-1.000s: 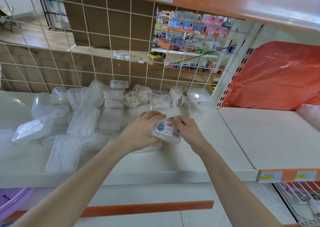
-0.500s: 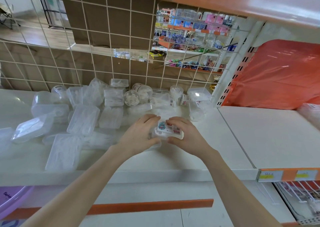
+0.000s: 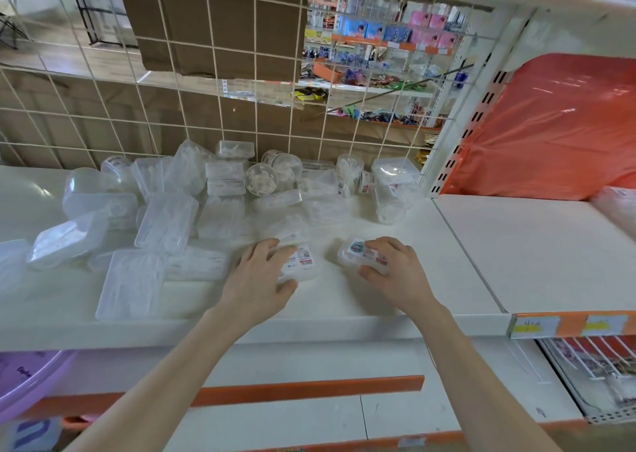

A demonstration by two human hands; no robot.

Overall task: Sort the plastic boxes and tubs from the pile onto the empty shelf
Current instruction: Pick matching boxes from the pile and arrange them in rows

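On the near right part of the white shelf board, just clear of the pile (image 3: 192,210), I have two small clear boxes, one under each hand, resting apart on the board. My left hand (image 3: 261,276) wraps the barcode box (image 3: 303,262), fingers curled over its lid and thumb on its near edge. My right hand (image 3: 389,269) grips the cartoon box (image 3: 358,253) the same way, fingers over the top, thumb against the near side. I judge I hold them as a matched pair so both can go right together to the empty shelf (image 3: 516,245), which begins just past my right hand, beyond the seam.

The pile spreads left and far from my hands, up against the wire grid (image 3: 206,73): flat clear boxes tipped on one another, some on edge. A round tub (image 3: 261,180) lies on its side, its mouth toward me, with small white pieces inside; I cannot tell what they are. A tall tub (image 3: 349,172) further right holds white sticks, cotton buds by my guess. Most flat boxes show pale contents too faint to name.

Far right, an orange bag (image 3: 550,124) sits at the back of the empty shelf, and yellow price tags (image 3: 535,326) mark its front edge. A purple basin (image 3: 27,376) shows below left.
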